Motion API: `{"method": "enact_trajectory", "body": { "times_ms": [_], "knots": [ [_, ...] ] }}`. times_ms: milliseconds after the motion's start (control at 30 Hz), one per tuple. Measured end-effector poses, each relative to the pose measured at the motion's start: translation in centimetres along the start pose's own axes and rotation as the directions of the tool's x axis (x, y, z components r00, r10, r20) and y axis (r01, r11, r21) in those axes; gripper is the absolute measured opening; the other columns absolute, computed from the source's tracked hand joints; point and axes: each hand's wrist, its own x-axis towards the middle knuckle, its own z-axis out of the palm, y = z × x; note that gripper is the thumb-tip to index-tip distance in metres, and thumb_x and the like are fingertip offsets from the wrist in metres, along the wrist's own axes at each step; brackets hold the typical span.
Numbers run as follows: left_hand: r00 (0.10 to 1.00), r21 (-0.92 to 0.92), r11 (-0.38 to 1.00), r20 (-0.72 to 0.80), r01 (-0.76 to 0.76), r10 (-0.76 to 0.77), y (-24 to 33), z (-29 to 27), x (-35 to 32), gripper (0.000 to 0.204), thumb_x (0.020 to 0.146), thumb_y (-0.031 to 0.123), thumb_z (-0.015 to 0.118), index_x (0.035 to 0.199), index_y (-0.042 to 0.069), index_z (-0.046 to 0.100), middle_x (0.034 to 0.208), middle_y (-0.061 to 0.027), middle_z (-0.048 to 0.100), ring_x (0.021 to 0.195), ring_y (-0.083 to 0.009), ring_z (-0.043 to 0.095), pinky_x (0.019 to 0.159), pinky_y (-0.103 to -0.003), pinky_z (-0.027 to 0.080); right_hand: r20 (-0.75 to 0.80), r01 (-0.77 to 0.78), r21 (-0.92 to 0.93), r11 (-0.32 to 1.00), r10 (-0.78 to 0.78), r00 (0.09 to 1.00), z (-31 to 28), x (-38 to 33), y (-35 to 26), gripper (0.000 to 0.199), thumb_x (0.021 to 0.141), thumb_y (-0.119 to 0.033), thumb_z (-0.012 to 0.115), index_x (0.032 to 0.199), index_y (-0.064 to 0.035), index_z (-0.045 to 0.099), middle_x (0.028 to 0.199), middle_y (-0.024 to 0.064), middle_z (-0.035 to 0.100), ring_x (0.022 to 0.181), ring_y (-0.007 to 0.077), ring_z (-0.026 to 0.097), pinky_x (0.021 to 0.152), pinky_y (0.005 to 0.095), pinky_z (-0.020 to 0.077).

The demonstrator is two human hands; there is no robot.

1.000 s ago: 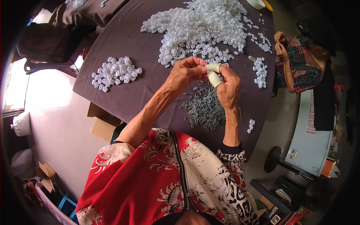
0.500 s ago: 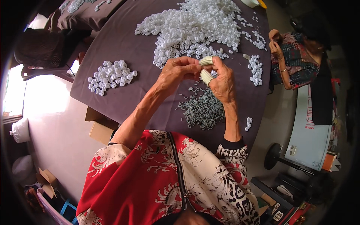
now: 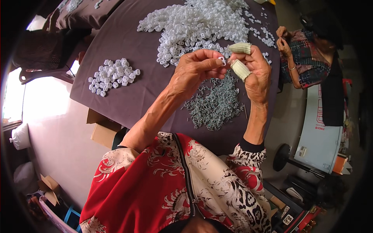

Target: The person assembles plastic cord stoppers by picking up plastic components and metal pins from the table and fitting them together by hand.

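Note:
My left hand (image 3: 194,70) pinches a small white plastic piece (image 3: 222,60) with an oval opening between thumb and forefinger. Just right of it is my right hand (image 3: 255,73), with pale knitted finger covers (image 3: 241,70) on its thumb and forefinger. Those two fingers are spread apart; whether anything tiny sits among the curled fingers behind them is unclear. Below both hands lies a heap of short grey metal pins (image 3: 211,106). Beyond them spreads a large heap of similar white plastic pieces (image 3: 198,25).
A smaller pile of white pieces (image 3: 112,75) is on the left of the brown-covered table (image 3: 155,66). Another person (image 3: 307,58) works at the right edge, and a dark-clothed person (image 3: 42,50) is at the far left. A cardboard box (image 3: 105,132) stands below the table's left edge.
My hands have drawn apart, the right one moving right with its thumb and forefinger spreading. The white piece now shows at my left fingertips. The view has shifted slightly.

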Motion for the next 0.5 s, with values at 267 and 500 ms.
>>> {"method": "enact_trajectory", "body": {
  "times_ms": [267, 500],
  "knots": [
    [0.997, 0.108, 0.991, 0.011, -0.082, 0.082, 0.8, 1.7, -1.0, 0.012, 0.080, 0.005, 0.058, 0.090, -0.002, 0.057, 0.081, -0.0091, 0.061, 0.071, -0.0152, 0.060, 0.067, -0.027, 0.050, 0.011, 0.065, 0.001, 0.998, -0.065, 0.998, -0.7, -0.2, -1.2, 0.030, 0.073, 0.009, 0.047, 0.102, 0.0009, 0.052, 0.084, 0.0040, 0.059, 0.073, 0.0061, 0.055, 0.066, 0.0184, 0.0442],
    [0.991, 0.146, 0.982, -0.055, -0.115, 0.124, 0.6, 1.9, -1.1, 0.013, 0.077, 0.009, 0.063, 0.085, -0.001, 0.059, 0.073, -0.0048, 0.060, 0.066, -0.0096, 0.056, 0.064, -0.023, 0.046, -0.014, 0.104, -0.069, 0.992, -0.105, 0.994, -0.9, -0.5, -0.6, 0.031, 0.073, 0.010, 0.047, 0.102, 0.0008, 0.052, 0.085, 0.0042, 0.059, 0.076, 0.0087, 0.056, 0.068, 0.0205, 0.0451]
  ]
}}
